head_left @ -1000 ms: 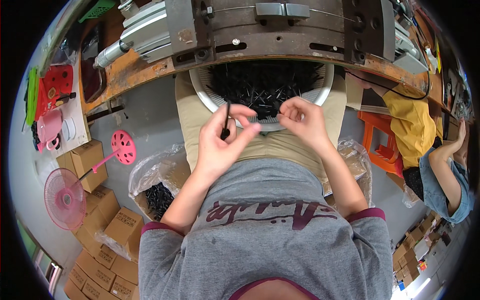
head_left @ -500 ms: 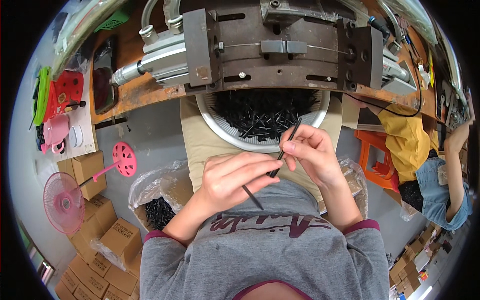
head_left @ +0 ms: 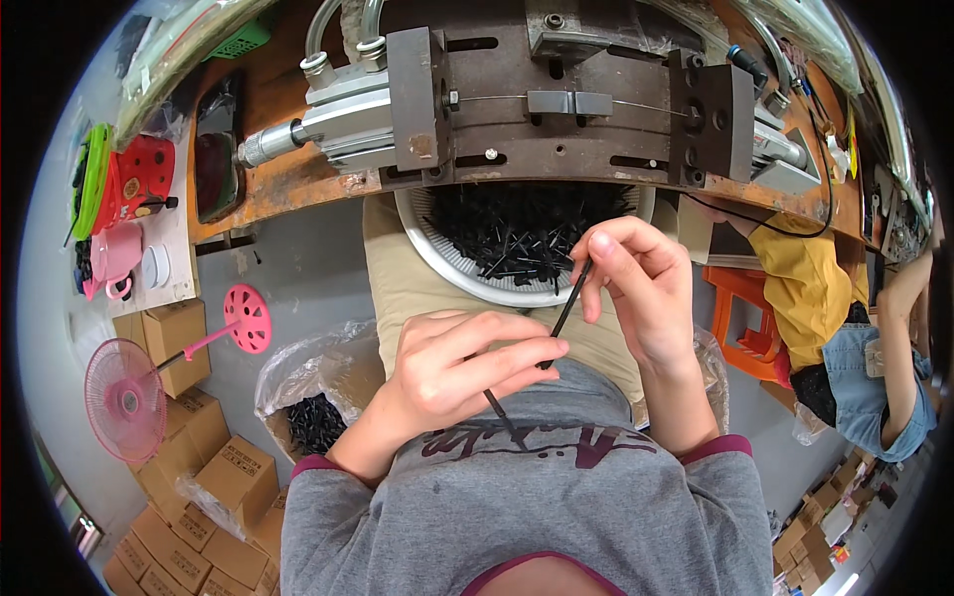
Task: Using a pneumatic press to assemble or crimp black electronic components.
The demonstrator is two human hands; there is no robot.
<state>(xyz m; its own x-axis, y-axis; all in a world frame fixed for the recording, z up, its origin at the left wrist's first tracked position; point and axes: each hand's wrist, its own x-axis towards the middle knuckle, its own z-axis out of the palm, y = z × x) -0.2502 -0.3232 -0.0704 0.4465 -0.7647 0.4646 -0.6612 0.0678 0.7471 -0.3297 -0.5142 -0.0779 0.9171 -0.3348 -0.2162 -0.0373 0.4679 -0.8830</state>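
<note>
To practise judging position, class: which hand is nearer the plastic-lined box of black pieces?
Left. The left hand is to the right of the plastic-lined box; the right hand is farther right.

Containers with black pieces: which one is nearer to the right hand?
The round white basket, just beyond the right hand. The other, a box lined with clear plastic, stands to the left, past the left forearm.

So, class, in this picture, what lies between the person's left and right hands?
In the head view, a slim black rod bridges the gap between the left hand and the right hand, with khaki trousers seen behind.
</note>
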